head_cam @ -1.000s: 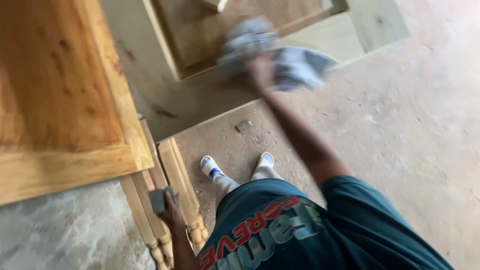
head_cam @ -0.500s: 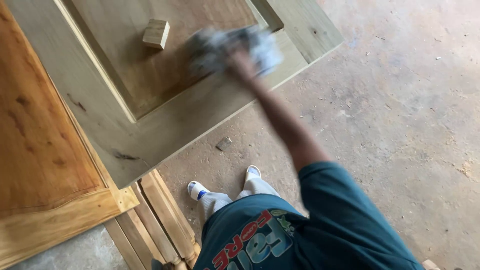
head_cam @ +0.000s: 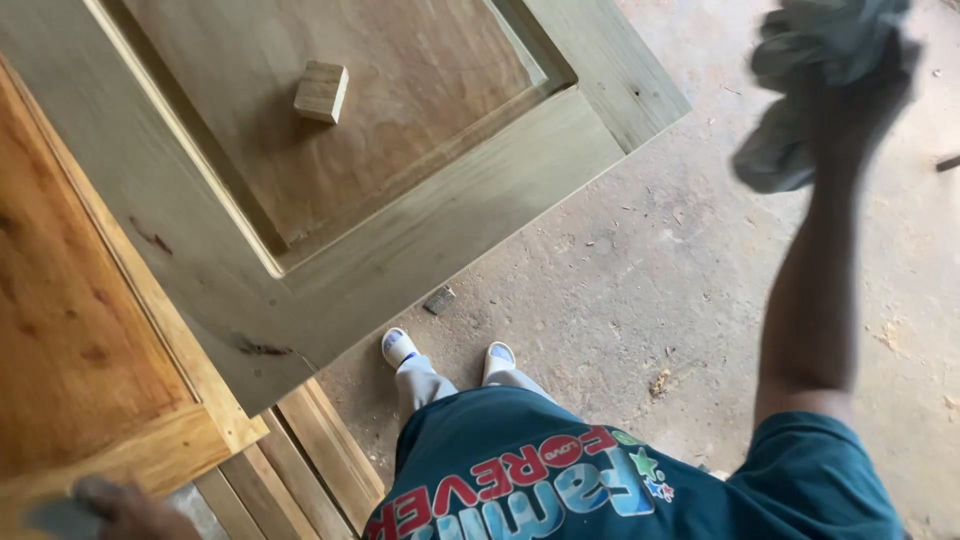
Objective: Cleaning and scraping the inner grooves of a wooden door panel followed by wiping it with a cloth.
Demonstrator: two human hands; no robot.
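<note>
We hold a crumpled grey cloth (head_cam: pixel 800 90) in our right hand (head_cam: pixel 850 110), fingers clamped around it, the arm raised up at about one o'clock, out over the concrete floor (head_cam: pixel 620 270) and well clear of the door. The unfinished panelled door (head_cam: pixel 420 230) lies flat in front of us at eleven to twelve o'clock, with a small wooden block (head_cam: pixel 322 91) resting on its recessed panel. Our left hand (head_cam: pixel 110 505) sits low at seven o'clock, by the edge of the orange varnished door (head_cam: pixel 80 330); it seems to grip something flat and grey, but the blur is too strong for us to tell how the fingers are set.

To wipe well, we judge that the cloth should come back down flat on the wood, pass along the grain, work into the moulded groove around the panel, and go around the block rather than knock it.

Half a second ago the cloth was pressed on the door's panel, just right of the block. Now it has lifted off and swung out to the right over the floor, and our view has shifted so the door's corner and more of the floor show.
</note>
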